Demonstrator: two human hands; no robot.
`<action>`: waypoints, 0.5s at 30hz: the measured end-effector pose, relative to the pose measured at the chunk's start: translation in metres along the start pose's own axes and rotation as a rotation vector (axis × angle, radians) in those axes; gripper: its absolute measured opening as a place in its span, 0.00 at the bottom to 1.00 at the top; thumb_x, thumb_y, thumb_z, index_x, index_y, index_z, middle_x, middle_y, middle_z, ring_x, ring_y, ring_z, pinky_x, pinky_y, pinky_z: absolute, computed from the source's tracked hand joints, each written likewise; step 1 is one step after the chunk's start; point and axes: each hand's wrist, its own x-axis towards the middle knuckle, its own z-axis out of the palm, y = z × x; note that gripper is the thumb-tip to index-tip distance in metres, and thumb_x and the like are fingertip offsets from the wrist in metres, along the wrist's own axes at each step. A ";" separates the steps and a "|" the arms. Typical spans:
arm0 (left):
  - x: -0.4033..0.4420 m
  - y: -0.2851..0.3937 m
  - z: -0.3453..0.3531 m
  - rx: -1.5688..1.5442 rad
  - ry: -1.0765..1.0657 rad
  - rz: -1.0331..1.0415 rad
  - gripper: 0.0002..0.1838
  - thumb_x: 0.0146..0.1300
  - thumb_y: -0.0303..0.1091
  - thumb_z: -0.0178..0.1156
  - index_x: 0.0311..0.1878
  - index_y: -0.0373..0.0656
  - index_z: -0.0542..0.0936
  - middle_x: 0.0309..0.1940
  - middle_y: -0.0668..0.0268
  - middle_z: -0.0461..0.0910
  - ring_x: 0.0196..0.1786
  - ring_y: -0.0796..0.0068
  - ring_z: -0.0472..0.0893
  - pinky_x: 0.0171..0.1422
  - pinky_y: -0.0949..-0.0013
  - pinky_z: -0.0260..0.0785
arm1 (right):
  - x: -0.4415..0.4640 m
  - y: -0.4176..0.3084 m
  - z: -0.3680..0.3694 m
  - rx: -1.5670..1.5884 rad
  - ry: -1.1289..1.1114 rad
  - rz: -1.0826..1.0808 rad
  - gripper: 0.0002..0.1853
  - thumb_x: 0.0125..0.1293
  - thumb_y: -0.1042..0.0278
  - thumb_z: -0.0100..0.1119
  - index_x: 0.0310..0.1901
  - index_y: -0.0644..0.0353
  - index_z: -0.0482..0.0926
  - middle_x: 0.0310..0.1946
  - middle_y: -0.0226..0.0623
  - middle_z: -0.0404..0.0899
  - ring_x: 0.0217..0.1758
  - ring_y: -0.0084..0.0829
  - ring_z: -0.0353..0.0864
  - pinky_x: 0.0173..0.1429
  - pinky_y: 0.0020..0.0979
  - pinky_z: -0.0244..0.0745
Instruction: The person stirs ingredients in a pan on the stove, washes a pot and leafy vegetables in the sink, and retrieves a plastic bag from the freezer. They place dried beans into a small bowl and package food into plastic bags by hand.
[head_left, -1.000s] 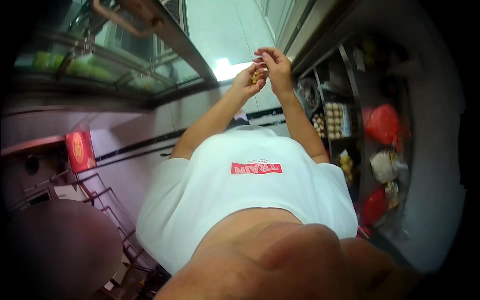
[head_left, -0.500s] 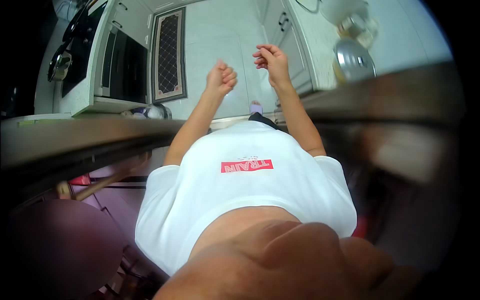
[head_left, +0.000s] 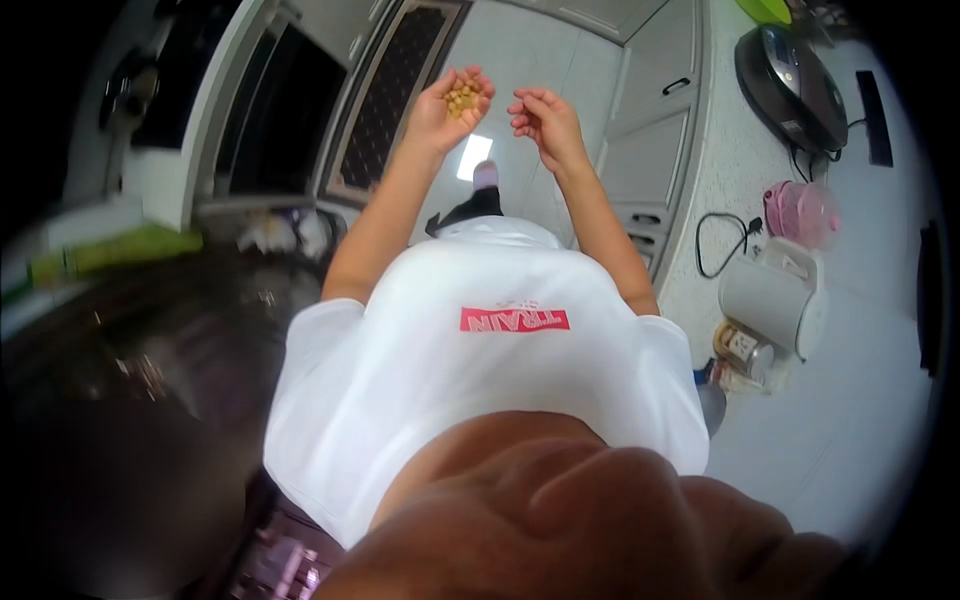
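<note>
Several small yellowish pieces (head_left: 463,100) are held in the left hand (head_left: 440,120), head view, with the palm up and the fingers half curled around them like a little bowl. Just across from those fingers, the right hand (head_left: 550,128) is loosely bent; whether anything's pinched in its fingertips can't be told, tbh. A patterned mat (head_left: 395,95) is seen left of the left fingers. Holding the handful seems to be the step in hand, so a level palm is probably called for next, so nothing gets spilled.
</note>
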 end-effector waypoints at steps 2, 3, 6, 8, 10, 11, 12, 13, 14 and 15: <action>0.064 0.014 0.023 0.019 -0.031 -0.022 0.17 0.70 0.39 0.44 0.50 0.34 0.72 0.47 0.51 0.75 0.54 0.55 0.73 0.58 0.59 0.70 | 0.046 -0.021 -0.012 0.125 0.079 0.016 0.10 0.67 0.70 0.48 0.44 0.65 0.73 0.33 0.39 0.78 0.31 0.26 0.78 0.35 0.24 0.75; 0.090 0.022 0.032 -0.030 -0.110 -0.088 0.19 0.70 0.38 0.43 0.53 0.31 0.71 0.54 0.47 0.72 0.61 0.51 0.69 0.63 0.55 0.66 | 0.061 -0.035 -0.011 0.215 0.088 -0.001 0.10 0.67 0.69 0.48 0.44 0.65 0.73 0.34 0.40 0.78 0.33 0.27 0.78 0.36 0.25 0.75; 0.163 0.039 0.058 -0.125 -0.162 -0.201 0.20 0.70 0.38 0.42 0.53 0.30 0.70 0.54 0.46 0.71 0.60 0.52 0.70 0.63 0.55 0.66 | 0.111 -0.068 -0.014 0.369 0.077 -0.027 0.15 0.69 0.62 0.44 0.47 0.67 0.71 0.41 0.42 0.76 0.44 0.33 0.77 0.49 0.34 0.73; 0.200 0.043 0.080 -0.078 -0.088 -0.179 0.21 0.71 0.39 0.41 0.54 0.29 0.70 0.55 0.46 0.71 0.60 0.51 0.70 0.64 0.55 0.66 | 0.142 -0.084 -0.018 0.434 0.073 -0.029 0.19 0.70 0.58 0.41 0.50 0.67 0.70 0.45 0.43 0.74 0.49 0.34 0.75 0.54 0.36 0.70; 0.227 0.046 0.093 -0.037 -0.037 -0.106 0.23 0.71 0.42 0.39 0.54 0.29 0.70 0.54 0.46 0.71 0.60 0.51 0.70 0.64 0.56 0.66 | 0.170 -0.105 -0.018 0.492 0.116 0.005 0.22 0.71 0.55 0.38 0.52 0.67 0.68 0.49 0.44 0.71 0.53 0.35 0.71 0.59 0.38 0.66; 0.241 0.050 0.094 -0.017 -0.015 -0.058 0.24 0.71 0.43 0.38 0.54 0.28 0.69 0.54 0.46 0.71 0.59 0.51 0.71 0.63 0.56 0.66 | 0.189 -0.113 -0.018 0.515 0.129 0.029 0.24 0.71 0.53 0.36 0.54 0.67 0.66 0.51 0.44 0.70 0.56 0.35 0.70 0.61 0.38 0.64; 0.251 0.052 0.096 0.002 0.011 -0.001 0.26 0.72 0.45 0.37 0.54 0.28 0.69 0.53 0.46 0.71 0.59 0.51 0.71 0.63 0.57 0.66 | 0.209 -0.120 -0.017 0.566 0.108 0.060 0.24 0.72 0.53 0.34 0.54 0.68 0.66 0.52 0.44 0.69 0.57 0.35 0.69 0.62 0.38 0.63; 0.259 0.054 0.106 0.077 0.110 0.103 0.29 0.72 0.48 0.35 0.51 0.27 0.71 0.49 0.47 0.74 0.54 0.54 0.75 0.59 0.60 0.69 | 0.228 -0.123 -0.016 0.616 0.091 0.100 0.25 0.72 0.52 0.33 0.54 0.68 0.65 0.53 0.44 0.68 0.58 0.36 0.68 0.64 0.38 0.62; 0.268 0.057 0.104 0.173 0.149 0.232 0.29 0.72 0.48 0.34 0.50 0.26 0.72 0.47 0.47 0.75 0.51 0.56 0.76 0.57 0.62 0.70 | 0.244 -0.125 -0.015 0.662 0.072 0.149 0.25 0.72 0.52 0.31 0.55 0.68 0.65 0.54 0.44 0.68 0.59 0.36 0.66 0.65 0.37 0.61; 0.273 0.073 0.105 0.265 0.188 0.358 0.30 0.72 0.49 0.34 0.48 0.26 0.72 0.46 0.47 0.76 0.49 0.58 0.77 0.55 0.63 0.71 | 0.261 -0.129 0.000 0.676 0.053 0.178 0.26 0.72 0.51 0.30 0.55 0.68 0.65 0.54 0.44 0.67 0.59 0.36 0.66 0.66 0.37 0.60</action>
